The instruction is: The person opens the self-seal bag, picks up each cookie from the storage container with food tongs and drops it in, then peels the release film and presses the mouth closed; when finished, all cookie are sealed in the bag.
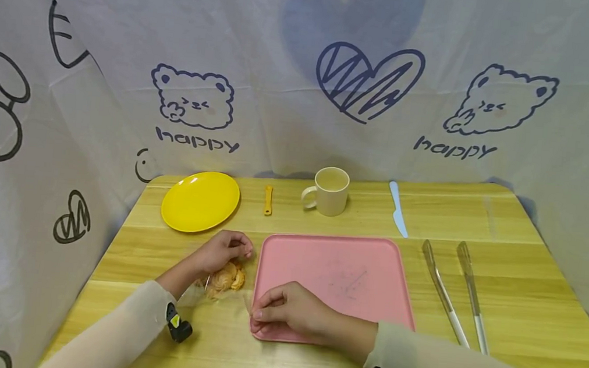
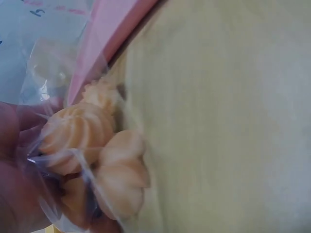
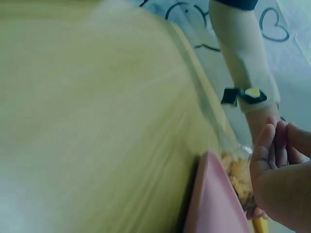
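My left hand (image 1: 222, 252) holds a clear plastic bag of piped, swirled cookies (image 1: 224, 280) low over the wooden table, left of the pink tray (image 1: 330, 251). Close up in the left wrist view, several ridged cookies (image 2: 77, 133) show through the wrinkled film, against the palm. With thumb and fingertips together, my right hand (image 1: 294, 311) pinches the thin, see-through edge of the bag above the tray's near left corner. In the right wrist view the right hand (image 3: 277, 170) overlaps the left one, and the bagged cookies (image 3: 237, 177) lie beyond the tray's edge.
A yellow plate (image 1: 200, 202) lies at the back left, beside a small orange handle-like piece (image 1: 268, 200). Behind the tray stand a cream mug (image 1: 331, 193) and a pale plastic knife (image 1: 398, 209). Metal tongs (image 1: 443, 290) lie to the right. Printed cloth (image 1: 292, 90) surrounds the table.
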A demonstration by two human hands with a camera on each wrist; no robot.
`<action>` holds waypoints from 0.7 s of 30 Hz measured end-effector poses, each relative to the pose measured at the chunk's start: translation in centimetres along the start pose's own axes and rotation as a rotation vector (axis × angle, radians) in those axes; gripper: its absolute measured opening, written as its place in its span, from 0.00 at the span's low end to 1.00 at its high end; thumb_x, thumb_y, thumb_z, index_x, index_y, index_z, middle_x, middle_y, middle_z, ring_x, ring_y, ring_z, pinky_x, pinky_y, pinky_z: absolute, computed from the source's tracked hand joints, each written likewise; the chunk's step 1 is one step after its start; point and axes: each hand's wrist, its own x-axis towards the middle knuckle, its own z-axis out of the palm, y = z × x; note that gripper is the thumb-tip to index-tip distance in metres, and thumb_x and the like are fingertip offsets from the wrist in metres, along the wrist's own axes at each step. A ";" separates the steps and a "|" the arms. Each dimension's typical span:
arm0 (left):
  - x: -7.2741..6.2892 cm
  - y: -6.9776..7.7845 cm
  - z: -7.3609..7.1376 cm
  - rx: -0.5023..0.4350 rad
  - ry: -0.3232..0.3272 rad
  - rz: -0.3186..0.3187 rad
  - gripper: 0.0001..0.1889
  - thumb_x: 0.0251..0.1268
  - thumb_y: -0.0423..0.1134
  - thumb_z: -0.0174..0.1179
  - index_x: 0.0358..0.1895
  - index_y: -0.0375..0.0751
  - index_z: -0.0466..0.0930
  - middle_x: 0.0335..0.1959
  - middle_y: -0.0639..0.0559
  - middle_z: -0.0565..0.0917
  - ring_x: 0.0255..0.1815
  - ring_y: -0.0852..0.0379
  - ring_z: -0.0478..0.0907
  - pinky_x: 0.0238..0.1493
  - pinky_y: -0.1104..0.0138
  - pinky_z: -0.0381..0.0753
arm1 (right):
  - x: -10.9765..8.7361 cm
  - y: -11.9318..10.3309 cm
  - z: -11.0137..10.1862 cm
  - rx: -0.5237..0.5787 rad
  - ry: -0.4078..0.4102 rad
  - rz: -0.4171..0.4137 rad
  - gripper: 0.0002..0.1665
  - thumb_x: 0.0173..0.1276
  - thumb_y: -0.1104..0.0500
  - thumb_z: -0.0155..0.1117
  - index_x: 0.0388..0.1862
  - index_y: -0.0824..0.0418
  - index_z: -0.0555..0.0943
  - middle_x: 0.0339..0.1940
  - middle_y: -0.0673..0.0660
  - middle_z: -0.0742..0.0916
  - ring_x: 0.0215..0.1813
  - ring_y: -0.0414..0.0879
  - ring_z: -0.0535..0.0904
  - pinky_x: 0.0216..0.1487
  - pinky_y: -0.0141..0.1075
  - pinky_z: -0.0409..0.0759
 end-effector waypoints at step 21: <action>-0.5 -0.7 1.6 0.047 0.160 0.010 0.07 0.80 0.26 0.51 0.44 0.27 0.79 0.34 0.41 0.82 0.34 0.55 0.80 0.36 0.70 0.83 | -4.5 -0.9 0.9 0.126 -0.262 -0.107 0.21 0.72 0.70 0.65 0.50 0.91 0.73 0.33 0.56 0.91 0.39 0.42 0.89 0.43 0.31 0.87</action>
